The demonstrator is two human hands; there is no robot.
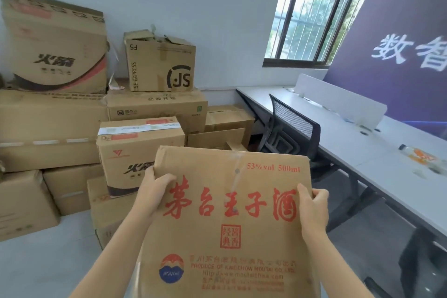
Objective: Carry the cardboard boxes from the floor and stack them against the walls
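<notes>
I hold a cardboard box (227, 230) with red Chinese lettering up in front of me, its printed face toward the camera. My left hand (154, 189) grips its left edge, thumb on the front. My right hand (313, 205) grips its right edge the same way. Beyond it, a stack of cardboard boxes (72, 128) stands against the grey-blue wall, with a box marked SF Express (159, 65) on top and a taped box (140, 145) just behind my left hand.
A black mesh office chair (292, 133) is pushed to a long grey desk (387, 143) on the right. A plastic bottle (420, 155) lies on the desk. A purple banner (399, 43) and a barred window (312, 9) are behind it. An open-flapped box (225, 128) sits near the chair.
</notes>
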